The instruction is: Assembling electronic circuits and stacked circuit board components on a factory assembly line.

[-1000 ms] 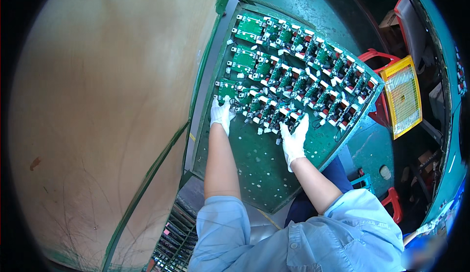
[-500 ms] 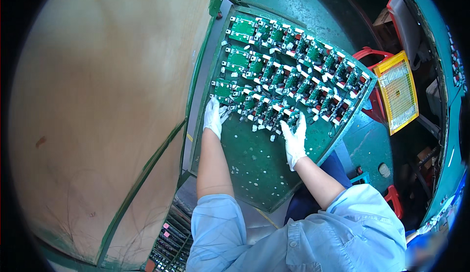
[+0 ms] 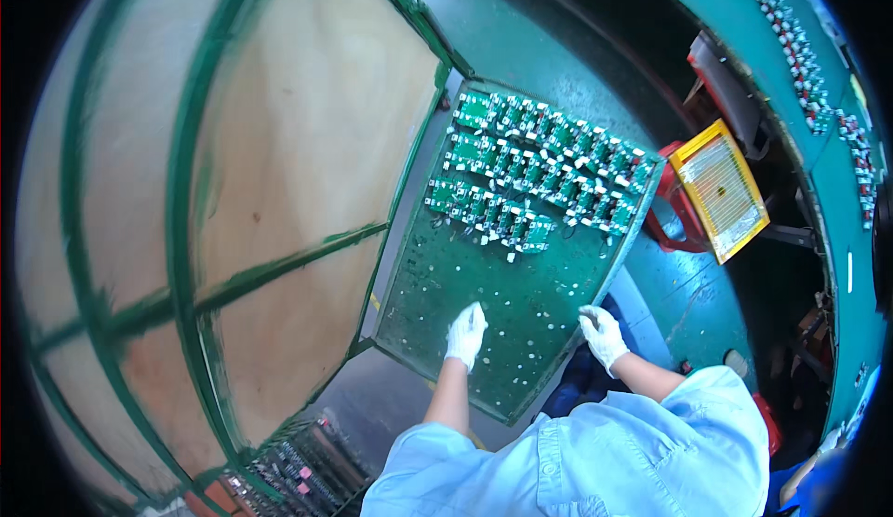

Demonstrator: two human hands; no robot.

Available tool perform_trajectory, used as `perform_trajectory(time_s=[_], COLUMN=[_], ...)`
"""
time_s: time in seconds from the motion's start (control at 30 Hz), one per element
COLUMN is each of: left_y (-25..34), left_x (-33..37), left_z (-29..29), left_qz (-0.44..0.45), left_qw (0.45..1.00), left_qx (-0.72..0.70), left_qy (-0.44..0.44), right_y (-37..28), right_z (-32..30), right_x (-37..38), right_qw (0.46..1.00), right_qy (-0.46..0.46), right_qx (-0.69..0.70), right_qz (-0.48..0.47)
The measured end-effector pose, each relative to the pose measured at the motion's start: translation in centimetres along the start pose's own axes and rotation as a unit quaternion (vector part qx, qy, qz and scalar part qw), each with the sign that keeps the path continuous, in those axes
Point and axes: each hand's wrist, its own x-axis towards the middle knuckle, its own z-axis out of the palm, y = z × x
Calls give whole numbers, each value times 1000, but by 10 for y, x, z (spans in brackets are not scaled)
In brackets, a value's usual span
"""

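Observation:
My left hand, in a white glove, hovers over the near part of a green tabletop. Its fingers are pressed together and nothing shows in them. At the tabletop's right edge is my right hand, also white-gloved, its fingers curled together with no object visible. Beyond both hands, apart from them, several green circuit boards stand packed in three slanting rows. White connectors and dark parts show among them. The nearest row is shorter than the two behind it.
A large wooden panel with a green frame rises at left. On the right are a red stool and a yellow-framed mesh panel. More boards line a long green bench at far right. A rack of dark boards sits lower left.
Both hands have left the nearest row of boards and drawn back toward me. The left hand has also moved right. My view has shifted, showing more of the bench at right.

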Motion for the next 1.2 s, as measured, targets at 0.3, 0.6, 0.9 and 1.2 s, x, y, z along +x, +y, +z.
perform_trajectory(time_s=[0.3, 0.6, 0.9, 1.2], left_y=[195, 318, 381, 442], left_x=[-197, -369, -429, -398], left_z=[-73, -91, -29, 44], left_qz=[519, 777, 810, 879], left_qw=[848, 595, 509, 431], left_qx=[50, 200, 285, 63], left_qy=[93, 48, 57, 195], right_y=[-20, -5, 38, 54], right_z=[-93, -165, -282, -393], right_x=[-110, -148, -165, -136], right_qw=[991, 977, 949, 944], right_qy=[52, 184, 302, 319], right_qx=[-124, -69, 17, 87], right_qz=[-23, -77, -85, -5])
